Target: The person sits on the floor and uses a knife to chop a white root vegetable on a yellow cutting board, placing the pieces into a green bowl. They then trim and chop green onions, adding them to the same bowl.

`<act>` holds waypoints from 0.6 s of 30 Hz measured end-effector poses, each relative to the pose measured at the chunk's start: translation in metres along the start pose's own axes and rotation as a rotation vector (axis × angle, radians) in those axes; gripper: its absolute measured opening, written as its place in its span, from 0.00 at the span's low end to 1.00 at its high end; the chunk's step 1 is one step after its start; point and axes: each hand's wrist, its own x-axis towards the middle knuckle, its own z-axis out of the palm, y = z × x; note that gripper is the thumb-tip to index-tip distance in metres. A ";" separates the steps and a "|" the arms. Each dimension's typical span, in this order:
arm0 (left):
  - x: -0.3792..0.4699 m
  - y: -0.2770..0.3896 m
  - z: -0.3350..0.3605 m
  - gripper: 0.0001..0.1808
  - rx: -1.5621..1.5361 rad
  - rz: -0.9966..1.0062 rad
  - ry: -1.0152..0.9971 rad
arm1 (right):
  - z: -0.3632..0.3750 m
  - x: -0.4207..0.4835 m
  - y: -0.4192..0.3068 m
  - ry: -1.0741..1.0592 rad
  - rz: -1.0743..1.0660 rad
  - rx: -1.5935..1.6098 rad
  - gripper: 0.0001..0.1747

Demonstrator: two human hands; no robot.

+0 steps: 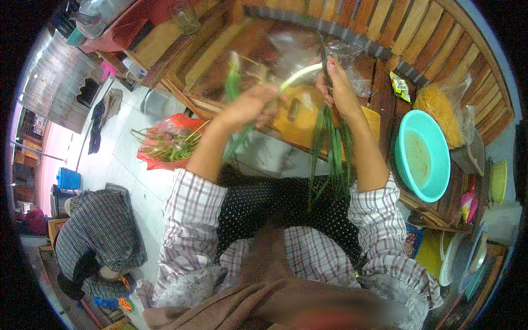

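A spring onion (300, 77) runs between my two hands, its pale stalk bent in an arc. My left hand (260, 103) grips its leafy part, and green leaves (241, 142) trail below that hand. In my right hand (336, 84) is a knife (323, 53), its blade pointing away from me, beside the stalk's white end. More long green leaves (332, 148) hang beneath the right hand over my lap; whether that hand holds them too is unclear. Under both hands lies a yellow cutting board (288, 123) on a wooden bench. Farther left, another spring onion (233, 78) is blurred.
A turquoise basin (443, 165) stands at right, near a bag of yellow noodles (437, 107) and a small green packet (399, 86). Clear plastic bags (359, 78) lie behind the board. On the floor at left, a red bag (154, 161) holds greens; a person (103, 227) bends nearby.
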 end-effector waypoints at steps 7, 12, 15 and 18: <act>0.004 -0.008 -0.002 0.20 0.138 0.117 -0.045 | 0.000 0.000 -0.005 0.014 0.034 -0.051 0.23; 0.005 -0.012 0.003 0.18 0.201 0.175 -0.059 | 0.000 -0.001 -0.015 0.059 0.025 -0.087 0.25; 0.003 -0.013 0.007 0.18 0.285 0.192 -0.025 | 0.000 -0.002 -0.020 0.088 0.031 -0.226 0.27; 0.002 -0.011 0.009 0.18 0.202 0.063 -0.037 | -0.001 -0.003 -0.023 0.045 0.024 -0.147 0.27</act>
